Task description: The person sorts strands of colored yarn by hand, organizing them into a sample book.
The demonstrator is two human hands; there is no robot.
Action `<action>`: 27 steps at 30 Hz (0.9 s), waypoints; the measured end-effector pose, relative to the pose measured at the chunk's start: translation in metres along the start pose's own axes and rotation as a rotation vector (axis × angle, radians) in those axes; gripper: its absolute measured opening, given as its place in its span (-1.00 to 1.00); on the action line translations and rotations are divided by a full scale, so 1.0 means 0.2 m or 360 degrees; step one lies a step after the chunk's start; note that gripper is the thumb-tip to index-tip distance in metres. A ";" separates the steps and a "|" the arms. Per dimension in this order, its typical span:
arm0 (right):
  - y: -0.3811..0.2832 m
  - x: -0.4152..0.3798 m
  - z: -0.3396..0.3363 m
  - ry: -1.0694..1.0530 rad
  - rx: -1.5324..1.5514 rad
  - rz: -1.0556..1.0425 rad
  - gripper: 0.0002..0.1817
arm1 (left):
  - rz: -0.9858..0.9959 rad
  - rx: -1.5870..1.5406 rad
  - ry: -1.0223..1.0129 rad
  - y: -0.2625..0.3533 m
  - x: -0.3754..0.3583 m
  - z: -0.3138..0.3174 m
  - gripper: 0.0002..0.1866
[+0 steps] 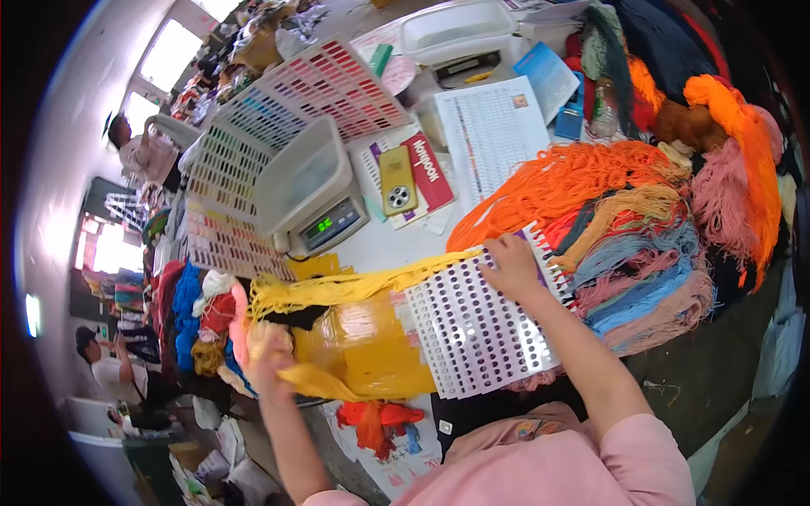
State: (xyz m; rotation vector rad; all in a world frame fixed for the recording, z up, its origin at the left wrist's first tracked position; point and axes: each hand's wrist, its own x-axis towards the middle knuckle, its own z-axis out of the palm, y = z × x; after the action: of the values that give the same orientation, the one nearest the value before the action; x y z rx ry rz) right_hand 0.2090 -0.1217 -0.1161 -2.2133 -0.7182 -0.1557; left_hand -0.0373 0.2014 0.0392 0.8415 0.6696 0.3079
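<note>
My left hand (pixel 270 350) is smeared by motion at the left end of a yellow-taped surface (pixel 367 337). From its underside runs a yellow yarn bundle (pixel 321 384), which it appears to grip. My right hand (pixel 510 266) lies with fingers apart on the upper edge of a white sheet punched with rows of round holes (pixel 477 329). Another length of yellow yarn (pixel 363 285) stretches along the taped surface's far side, its right end reaching the sheet near my right fingertips.
Beyond the yarn stand a digital scale with a plastic tub (pixel 329 223), a colour sample chart (pixel 245 152), a phone (pixel 396 181) and a red notebook (pixel 429 173). Orange yarn (pixel 557 185) and blue yarn skeins (pixel 641 287) pile up on the right. Other people (pixel 148 156) are at far left.
</note>
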 end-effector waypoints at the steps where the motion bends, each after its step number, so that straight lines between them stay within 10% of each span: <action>1: 0.00 0.00 0.00 0.0028 0.0028 -0.0038 -0.65 | -0.0165 0.0028 0.0138 -0.14 -0.07 0.11 -0.77; 5: -0.17 -0.10 -0.09 0.0246 0.0394 -0.0059 -0.81 | -0.0456 -0.0682 -0.0639 -0.62 -0.23 0.37 -0.60; 7: -0.39 -0.20 -0.19 0.0149 0.0649 -0.0003 -0.91 | -0.0272 -0.0018 -0.0272 -0.67 -0.31 0.53 -0.52; 14: -0.77 -0.37 -0.33 -0.0902 0.2158 0.0895 -0.92 | -0.0128 0.0232 -0.0709 -0.76 -0.36 0.66 -0.40; 27: -0.84 -0.42 -0.38 -0.0866 0.1839 0.0875 -0.90 | -0.0111 -0.0026 -0.0539 -0.77 -0.47 0.66 -0.51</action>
State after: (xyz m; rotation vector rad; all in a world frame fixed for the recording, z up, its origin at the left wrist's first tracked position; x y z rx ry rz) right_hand 0.0562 -0.1260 0.0175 -1.2139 -0.2834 0.9357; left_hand -0.0217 -0.0212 0.0235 0.8285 0.3784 0.1027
